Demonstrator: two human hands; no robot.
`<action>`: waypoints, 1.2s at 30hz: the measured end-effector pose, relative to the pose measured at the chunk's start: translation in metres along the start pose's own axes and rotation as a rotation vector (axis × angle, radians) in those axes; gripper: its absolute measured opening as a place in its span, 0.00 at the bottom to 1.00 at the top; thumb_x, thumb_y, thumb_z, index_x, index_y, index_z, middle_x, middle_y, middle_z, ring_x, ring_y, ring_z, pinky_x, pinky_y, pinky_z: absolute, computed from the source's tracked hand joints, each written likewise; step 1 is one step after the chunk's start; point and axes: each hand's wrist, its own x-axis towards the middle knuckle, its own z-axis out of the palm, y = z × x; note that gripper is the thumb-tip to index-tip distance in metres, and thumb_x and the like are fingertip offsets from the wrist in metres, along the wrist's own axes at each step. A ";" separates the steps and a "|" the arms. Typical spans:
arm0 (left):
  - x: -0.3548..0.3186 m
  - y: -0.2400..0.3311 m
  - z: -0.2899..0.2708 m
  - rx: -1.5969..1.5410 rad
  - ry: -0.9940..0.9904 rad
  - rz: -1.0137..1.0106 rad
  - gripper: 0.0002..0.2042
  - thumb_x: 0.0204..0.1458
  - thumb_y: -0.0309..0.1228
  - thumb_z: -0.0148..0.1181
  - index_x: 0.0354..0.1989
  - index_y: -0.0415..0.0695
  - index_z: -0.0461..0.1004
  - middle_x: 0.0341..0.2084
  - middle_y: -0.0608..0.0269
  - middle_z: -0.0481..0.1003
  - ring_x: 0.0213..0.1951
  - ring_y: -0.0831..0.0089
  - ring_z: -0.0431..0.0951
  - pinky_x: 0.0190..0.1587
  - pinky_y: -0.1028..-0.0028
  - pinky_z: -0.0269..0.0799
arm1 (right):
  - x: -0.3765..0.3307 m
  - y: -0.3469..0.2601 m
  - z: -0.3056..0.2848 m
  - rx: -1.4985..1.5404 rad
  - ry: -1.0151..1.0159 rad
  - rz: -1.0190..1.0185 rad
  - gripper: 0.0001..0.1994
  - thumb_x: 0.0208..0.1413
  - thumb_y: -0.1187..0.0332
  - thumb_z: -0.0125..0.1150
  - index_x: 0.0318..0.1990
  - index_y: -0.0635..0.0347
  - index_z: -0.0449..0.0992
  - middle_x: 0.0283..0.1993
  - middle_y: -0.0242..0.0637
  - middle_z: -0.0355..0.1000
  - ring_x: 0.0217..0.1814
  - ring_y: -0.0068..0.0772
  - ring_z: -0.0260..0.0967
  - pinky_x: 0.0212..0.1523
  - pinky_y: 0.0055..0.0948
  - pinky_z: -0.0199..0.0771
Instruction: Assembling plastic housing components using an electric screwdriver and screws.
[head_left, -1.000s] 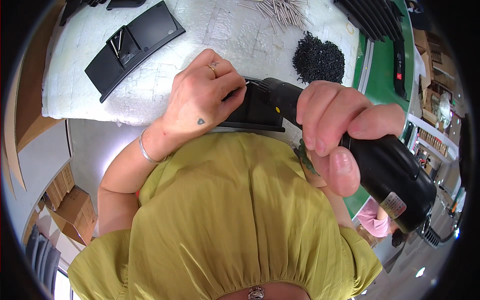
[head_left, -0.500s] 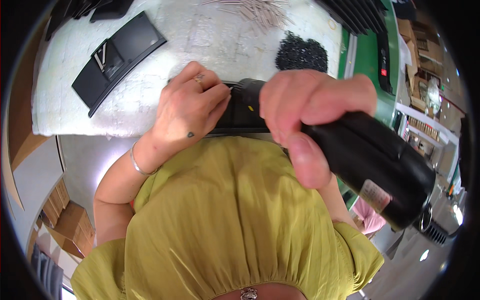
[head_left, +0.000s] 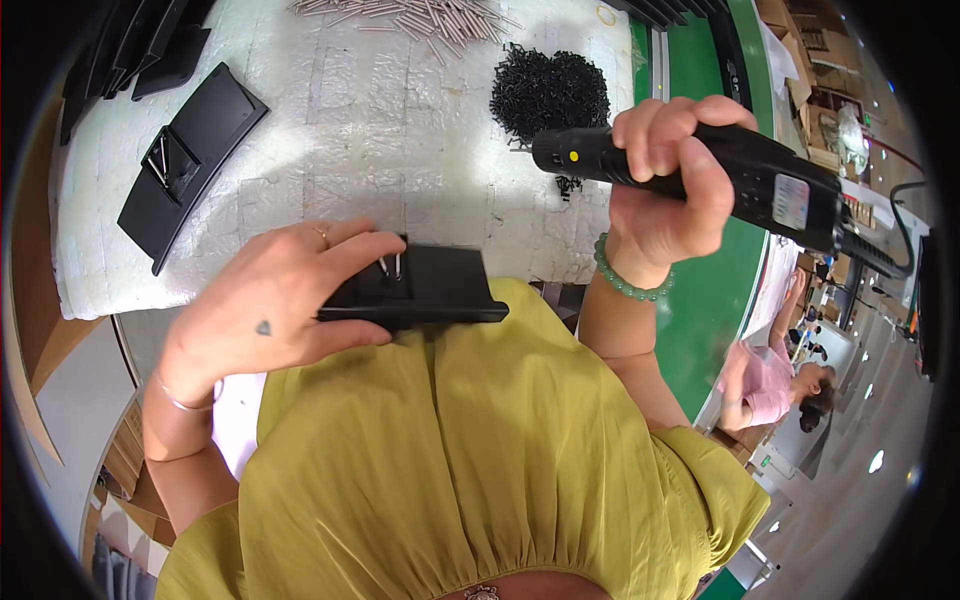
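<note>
- Left hand (head_left: 275,310) grips black plastic panel (head_left: 425,290) by its left end, fingers over the metal clip (head_left: 390,268).
- Right hand (head_left: 665,185) wraps electric screwdriver (head_left: 730,180), raised apart.
- Screw pile (head_left: 548,92) beyond it; another panel (head_left: 190,160) far left.

Black plastic panel (head_left: 425,288), black electric screwdriver (head_left: 700,165), black screw pile (head_left: 548,92), green conveyor belt (head_left: 715,290), white bench pad (head_left: 380,130).

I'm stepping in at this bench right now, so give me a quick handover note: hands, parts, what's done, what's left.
Left hand: holds a black plastic panel with a metal clip against the body.
Right hand: grips a black electric screwdriver, raised clear of the panel.
On the white table: one more panel with a clip, a pile of black screws, metal pins.
Done and left: cannot tell whether the held panel's clip is fastened; check it.
</note>
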 end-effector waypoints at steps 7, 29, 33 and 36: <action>0.031 -0.021 -0.014 0.227 0.266 -0.039 0.14 0.46 0.28 0.59 0.43 0.38 0.74 0.30 0.54 0.73 0.33 0.58 0.71 0.37 0.67 0.67 | 0.001 0.008 -0.003 -0.030 0.085 -0.012 0.13 0.42 0.77 0.50 0.39 0.65 0.64 0.19 0.36 0.61 0.16 0.26 0.55 0.21 0.28 0.63; 0.162 -0.023 0.017 0.271 0.673 0.537 0.08 0.32 0.34 0.69 0.21 0.48 0.77 0.19 0.69 0.73 0.33 0.68 0.73 0.33 0.71 0.70 | 0.009 -0.041 -0.025 0.176 -0.120 -0.270 0.17 0.48 0.68 0.46 0.48 0.58 0.64 0.19 0.29 0.58 0.17 0.22 0.54 0.24 0.27 0.57; 0.161 -0.018 0.016 0.206 0.684 0.507 0.09 0.32 0.33 0.70 0.21 0.46 0.76 0.18 0.68 0.72 0.32 0.69 0.73 0.31 0.72 0.70 | 0.011 -0.038 -0.025 0.159 -0.165 -0.273 0.18 0.48 0.68 0.45 0.49 0.58 0.62 0.19 0.28 0.58 0.17 0.22 0.54 0.24 0.27 0.57; 0.156 -0.015 0.015 0.164 0.680 0.491 0.09 0.32 0.32 0.70 0.20 0.45 0.76 0.18 0.67 0.73 0.31 0.69 0.74 0.30 0.72 0.70 | 0.012 -0.037 -0.024 0.167 -0.178 -0.261 0.18 0.48 0.68 0.46 0.49 0.57 0.62 0.20 0.28 0.59 0.18 0.22 0.55 0.25 0.26 0.57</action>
